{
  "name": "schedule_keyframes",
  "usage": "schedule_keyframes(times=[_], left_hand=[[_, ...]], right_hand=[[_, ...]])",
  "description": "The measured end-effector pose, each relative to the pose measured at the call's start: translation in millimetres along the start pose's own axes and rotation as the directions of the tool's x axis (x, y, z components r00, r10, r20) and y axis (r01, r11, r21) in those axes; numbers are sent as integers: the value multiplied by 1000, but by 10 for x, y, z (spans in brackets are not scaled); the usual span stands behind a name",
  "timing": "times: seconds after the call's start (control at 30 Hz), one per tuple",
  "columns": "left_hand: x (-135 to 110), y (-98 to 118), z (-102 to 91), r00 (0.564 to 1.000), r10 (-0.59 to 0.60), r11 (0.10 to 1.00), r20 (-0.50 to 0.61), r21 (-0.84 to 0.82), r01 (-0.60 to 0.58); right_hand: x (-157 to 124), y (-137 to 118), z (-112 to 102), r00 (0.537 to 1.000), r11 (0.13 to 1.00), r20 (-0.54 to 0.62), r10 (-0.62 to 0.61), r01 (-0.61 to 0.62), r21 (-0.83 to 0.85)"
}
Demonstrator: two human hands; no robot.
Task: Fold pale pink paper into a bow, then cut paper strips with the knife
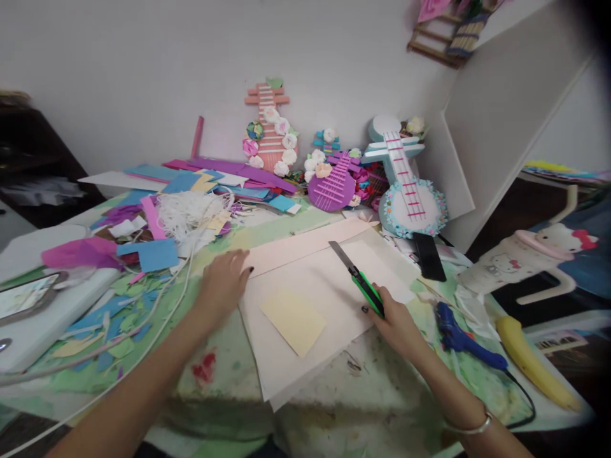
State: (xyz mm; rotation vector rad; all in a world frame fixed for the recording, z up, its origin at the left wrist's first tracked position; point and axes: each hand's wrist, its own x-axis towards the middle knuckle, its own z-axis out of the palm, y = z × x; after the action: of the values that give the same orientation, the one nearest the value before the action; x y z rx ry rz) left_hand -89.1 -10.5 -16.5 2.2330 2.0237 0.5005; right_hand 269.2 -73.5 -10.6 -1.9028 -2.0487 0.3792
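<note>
On a worktable covered by a green-stained cloth, two bare hands over layered paper. In the grasp of the right hand, fingers wrapped round the lower handle, a green-and-black utility knife, long blade bared and slanting away toward the left. Under or just beneath the blade tip, lower edge of a long pink strip, lying across the top of pale sheets; contact or slight clearance impossible to tell. At the strip's left end, fingertips of the left hand, slightly blurred; pinching or merely pressing, unclear. On the sheets, nearer the body, a loose yellow piece of paper, touched by neither hand. Likely hazards, by judgement: a skid of the blade toward the left hand, from sideways force with so much steel exposed; a snapped blade, from bending that same length; a crooked strip, from steadying at the left end only, with nothing holding the right; a stray nick in the sheets below, from a lowered tip. To the right, beyond the knife hand, a blue glue gun and a banana; behind the paper, a blue-and-white paper instrument, close enough for snagging by an overlong reach.
</note>
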Motion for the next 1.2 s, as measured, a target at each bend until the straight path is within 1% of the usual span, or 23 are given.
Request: schedule_keyframes(times=[0.07,0.13,0.2,0.27,0.37,0.47,0.53,0.63,0.7,0.87,0.93,1.07,1.2], left_hand=[[406,-15,25,996,-59,998,65,18,58],[701,-8,65,989,-71,997,133,20,69],[887,1,87,977,-66,998,205,-1,68],[987,11,73,960,-21,998,281,-49,36],[1037,39,-8,918,127,984,374,-164,-70],[1021,96,-92,867,282,944,410,-279,-174],[997,138,-114,845,334,926,417,-311,-212],[957,178,-89,834,346,926,430,-301,-229],[931,179,-55,841,332,933,427,-279,-227],[895,105,-13,865,307,944,398,-242,-224],[903,68,-15,875,304,945,378,-237,-226],[957,11,11,910,263,957,319,-206,-204],[999,-31,78,941,218,968,260,-182,-174]], right_hand=[[14,13,3,1000,1000,-18,11,-11,-11],[18,39,32,999,999,-33,15,-16,-33],[15,82,82,998,998,-48,36,-39,-51],[10,136,137,996,996,-65,66,-70,-53],[12,200,190,992,993,-66,104,-107,-42],[27,194,177,990,991,-48,129,-131,-32],[41,155,142,988,988,-51,148,-150,-30],[65,96,98,980,981,-53,190,-192,-24],[85,79,98,980,982,-64,187,-189,-21],[183,79,146,991,995,-94,100,-102,-10],[235,64,145,992,996,-93,83,-85,-18],[294,24,115,991,992,-74,109,-112,-50],[259,42,136,992,989,-78,101,-108,-100]])
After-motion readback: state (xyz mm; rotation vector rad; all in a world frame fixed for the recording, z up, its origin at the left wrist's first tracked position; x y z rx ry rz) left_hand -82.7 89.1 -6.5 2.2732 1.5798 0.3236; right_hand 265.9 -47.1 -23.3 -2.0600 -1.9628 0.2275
